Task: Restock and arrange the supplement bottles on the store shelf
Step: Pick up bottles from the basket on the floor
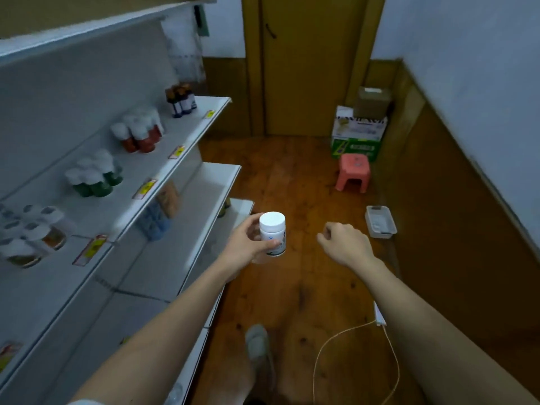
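Note:
My left hand (248, 244) grips a white supplement bottle (273, 233) with a white cap, upright, over the wooden floor just right of the shelf unit. My right hand (344, 244) hangs beside it with fingers loosely curled, holding nothing. On the white upper shelf (175, 135) stand groups of bottles: dark brown ones (181, 100) at the far end, red-labelled ones (140, 131), green ones (93, 176), and clear jars (32, 235) nearest me. Yellow price tags line the shelf's front edge.
A lower shelf (210, 200) holds a few packets. On the floor are a pink stool (353, 172), stacked cartons (359, 133), a white plastic tray (380, 222) and a thin cable (350, 331). A wooden door (306, 62) closes the far end. My foot (257, 343) is below.

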The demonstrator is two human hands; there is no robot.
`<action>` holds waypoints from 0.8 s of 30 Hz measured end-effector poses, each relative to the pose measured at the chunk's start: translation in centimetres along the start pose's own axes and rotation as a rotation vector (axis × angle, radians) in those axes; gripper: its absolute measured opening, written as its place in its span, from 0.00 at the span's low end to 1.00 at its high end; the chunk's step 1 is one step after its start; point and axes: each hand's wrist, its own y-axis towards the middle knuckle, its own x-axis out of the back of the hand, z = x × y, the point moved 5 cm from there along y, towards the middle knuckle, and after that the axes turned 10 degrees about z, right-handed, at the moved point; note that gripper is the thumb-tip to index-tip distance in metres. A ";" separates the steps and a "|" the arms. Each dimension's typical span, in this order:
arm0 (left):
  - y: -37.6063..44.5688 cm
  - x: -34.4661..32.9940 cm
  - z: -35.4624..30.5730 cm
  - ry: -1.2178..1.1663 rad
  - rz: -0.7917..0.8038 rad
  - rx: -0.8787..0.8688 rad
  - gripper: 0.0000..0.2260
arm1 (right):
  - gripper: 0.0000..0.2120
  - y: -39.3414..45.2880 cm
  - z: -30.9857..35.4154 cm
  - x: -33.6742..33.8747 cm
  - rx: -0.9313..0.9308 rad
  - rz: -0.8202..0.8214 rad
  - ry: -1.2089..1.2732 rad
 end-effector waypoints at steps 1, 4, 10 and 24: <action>2.2 -0.3 0.2 0.014 0.021 0.004 0.30 | 0.12 1.5 -1.1 0.3 -0.015 0.001 0.006; 9.3 -0.7 0.8 0.059 0.091 0.001 0.31 | 0.11 6.5 -4.2 1.2 -0.070 0.009 0.014; 22.6 -2.0 0.2 0.059 0.233 -0.035 0.32 | 0.09 15.9 -8.4 3.3 -0.217 0.032 -0.002; 52.5 -12.3 -0.9 0.241 0.464 -0.012 0.32 | 0.11 35.8 -23.2 9.2 -0.434 -0.017 0.148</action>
